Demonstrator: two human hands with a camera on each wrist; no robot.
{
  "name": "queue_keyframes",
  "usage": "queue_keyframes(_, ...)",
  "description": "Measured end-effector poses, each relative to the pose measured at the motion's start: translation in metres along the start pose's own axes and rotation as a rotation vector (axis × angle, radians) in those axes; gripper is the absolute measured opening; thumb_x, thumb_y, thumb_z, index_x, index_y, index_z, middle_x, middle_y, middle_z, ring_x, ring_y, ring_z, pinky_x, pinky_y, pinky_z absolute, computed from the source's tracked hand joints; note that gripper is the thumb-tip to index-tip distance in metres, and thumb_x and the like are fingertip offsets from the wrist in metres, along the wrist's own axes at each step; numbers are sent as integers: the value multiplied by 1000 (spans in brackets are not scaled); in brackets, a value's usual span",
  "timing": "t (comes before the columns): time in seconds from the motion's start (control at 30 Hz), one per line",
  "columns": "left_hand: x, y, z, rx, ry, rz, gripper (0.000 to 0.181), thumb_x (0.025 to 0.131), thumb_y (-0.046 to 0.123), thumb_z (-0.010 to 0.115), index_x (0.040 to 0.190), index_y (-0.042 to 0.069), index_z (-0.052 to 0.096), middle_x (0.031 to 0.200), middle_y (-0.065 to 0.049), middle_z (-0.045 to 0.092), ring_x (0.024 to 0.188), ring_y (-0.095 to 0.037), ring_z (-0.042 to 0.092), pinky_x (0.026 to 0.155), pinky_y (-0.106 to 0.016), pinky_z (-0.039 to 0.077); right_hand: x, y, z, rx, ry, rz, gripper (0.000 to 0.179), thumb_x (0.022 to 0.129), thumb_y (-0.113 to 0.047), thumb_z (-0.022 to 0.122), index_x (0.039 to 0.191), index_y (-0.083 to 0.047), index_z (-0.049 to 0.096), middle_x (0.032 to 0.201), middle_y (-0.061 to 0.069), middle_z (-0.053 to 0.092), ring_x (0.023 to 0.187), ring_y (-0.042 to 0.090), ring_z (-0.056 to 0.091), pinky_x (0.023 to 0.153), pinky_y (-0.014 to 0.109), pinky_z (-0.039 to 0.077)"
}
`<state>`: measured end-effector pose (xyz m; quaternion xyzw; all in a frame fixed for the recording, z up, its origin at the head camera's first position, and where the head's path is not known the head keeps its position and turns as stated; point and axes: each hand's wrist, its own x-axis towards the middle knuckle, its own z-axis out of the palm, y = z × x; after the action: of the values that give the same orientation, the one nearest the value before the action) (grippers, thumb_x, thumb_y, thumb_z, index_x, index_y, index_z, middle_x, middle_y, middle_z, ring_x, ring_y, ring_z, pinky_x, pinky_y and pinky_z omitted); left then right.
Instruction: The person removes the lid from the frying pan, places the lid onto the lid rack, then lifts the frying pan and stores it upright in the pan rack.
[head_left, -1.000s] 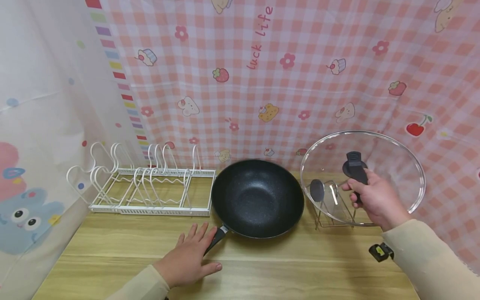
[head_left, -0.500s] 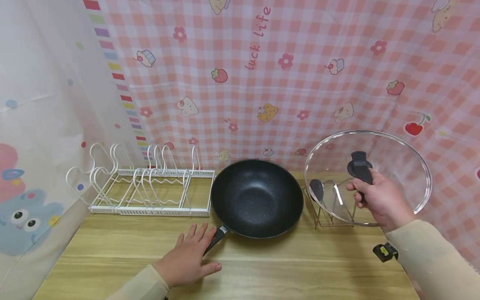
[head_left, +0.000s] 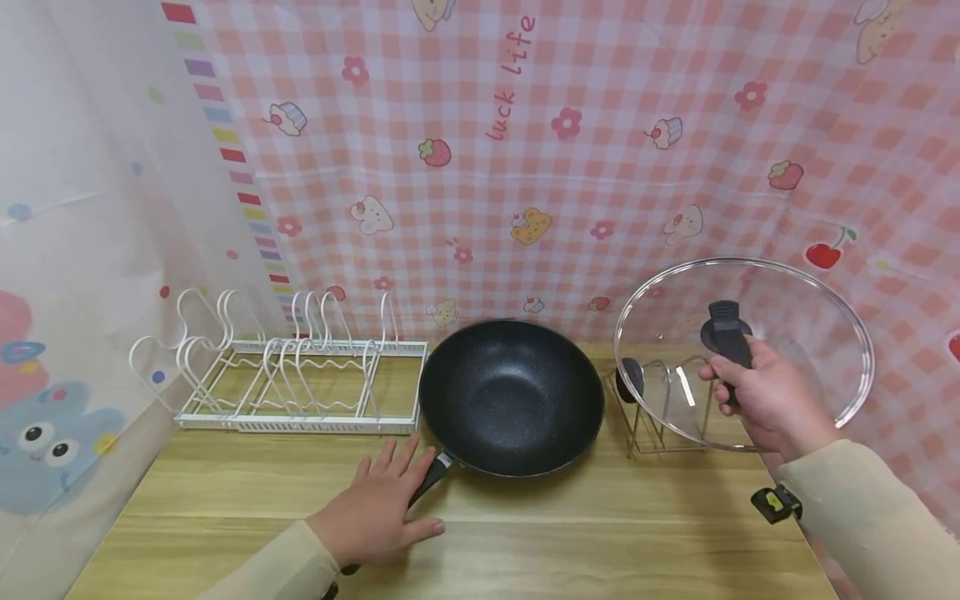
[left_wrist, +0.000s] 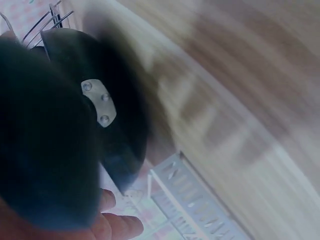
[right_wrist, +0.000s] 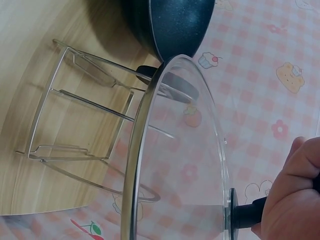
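A black wok (head_left: 512, 400) stands on the wooden table, its handle (head_left: 432, 480) angled toward the front left. My left hand (head_left: 375, 515) lies over that handle with fingers straight and spread. In the left wrist view the dark handle fills the left side, blurred, with a riveted metal bracket (left_wrist: 102, 102) where it joins the wok. At the right, my right hand (head_left: 772, 400) grips the black handle (head_left: 724, 325) of a large glass lid (head_left: 667, 312), its fingers curled round it. The lid is raised and tilted in front of a gold wire rack (right_wrist: 90, 102).
A white rack (head_left: 330, 424) with upright wire dividers stands left of the wok. On the gold rack a dark round disc (head_left: 631, 380) leans, partly behind the lid. A pink checked cloth (head_left: 480, 192) hangs at the back and right.
My right hand has carried the glass lid a little to the right. My left hand stays over the wok handle, shifted slightly, and the handle's end shows near the wrist.
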<state>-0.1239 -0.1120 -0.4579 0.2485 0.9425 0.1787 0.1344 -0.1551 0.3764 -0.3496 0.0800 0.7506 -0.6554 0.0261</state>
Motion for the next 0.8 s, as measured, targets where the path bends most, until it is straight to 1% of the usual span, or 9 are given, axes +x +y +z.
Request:
queue_keyframes(0.03, 1, 1, -1, 8, 5, 7, 97, 92, 68, 67, 164, 11, 35, 172, -23, 25, 158, -54, 18, 117, -79, 25, 0, 0, -1, 14, 1, 5, 55, 110, -15, 51, 152, -2, 17, 86, -6, 66, 59, 4, 52, 53, 20, 47)
queue_keyframes(0.13, 3, 3, -4, 24, 14, 25, 96, 93, 68, 67, 163, 11, 36, 172, -24, 25, 158, -54, 18, 118, -79, 25, -1, -1, -3, 2, 5, 11, 62, 110, -15, 50, 155, 0, 11, 86, -6, 66, 59, 4, 52, 53, 20, 47)
queue_keyframes(0.2, 5, 4, -5, 32, 19, 35, 96, 92, 68, 67, 163, 10, 37, 171, -24, 26, 158, -55, 18, 119, -78, 24, -1, -1, -4, -6, 7, 12, 61, 110, -14, 50, 155, -1, 11, 86, -7, 66, 59, 3, 52, 53, 20, 47)
queue_keyframes(0.27, 8, 5, -7, 40, 21, 43, 96, 93, 67, 67, 163, 10, 37, 171, -25, 26, 158, -55, 18, 120, -77, 24, -2, -1, -5, -5, 10, 12, 54, 110, -14, 50, 151, -4, 17, 86, -7, 66, 59, 3, 52, 53, 20, 47)
queue_keyframes(0.33, 10, 6, -8, 54, 20, 50, 96, 93, 67, 67, 163, 9, 37, 172, -24, 25, 158, -55, 19, 121, -76, 23, -3, -2, -6, 20, 9, 14, 44, 110, -14, 50, 145, -10, 24, 86, -6, 66, 59, 3, 52, 52, 19, 47)
queue_keyframes(0.43, 12, 7, -12, 51, 5, 56, 96, 93, 67, 66, 163, 9, 36, 172, -24, 24, 158, -54, 19, 123, -74, 22, -3, -2, -7, 38, 10, 11, 32, 110, -13, 50, 135, -19, 32, 86, -6, 66, 59, 3, 52, 52, 19, 47)
queue_keyframes(0.5, 13, 8, -15, 47, -8, 60, 96, 93, 68, 66, 164, 10, 35, 173, -23, 23, 159, -53, 18, 124, -73, 21, -4, -2, -8, 47, 7, 9, 29, 110, -12, 50, 132, -22, 35, 85, -7, 66, 59, 4, 52, 52, 19, 47)
queue_keyframes(0.67, 15, 9, -19, 55, -24, 72, 96, 94, 69, 65, 164, 10, 35, 173, -23, 22, 159, -53, 17, 125, -71, 19, -4, -2, -13, 24, 10, -5, 25, 110, -13, 51, 130, -21, 38, 85, -8, 66, 60, 4, 53, 53, 20, 47)
queue_keyframes(0.8, 17, 9, -21, 87, -11, 82, 96, 94, 68, 65, 164, 10, 35, 173, -23, 22, 159, -53, 17, 126, -70, 20, -5, -1, -17, 43, -1, -25, 25, 110, -13, 51, 129, -19, 37, 85, -6, 66, 60, 4, 54, 52, 20, 46)
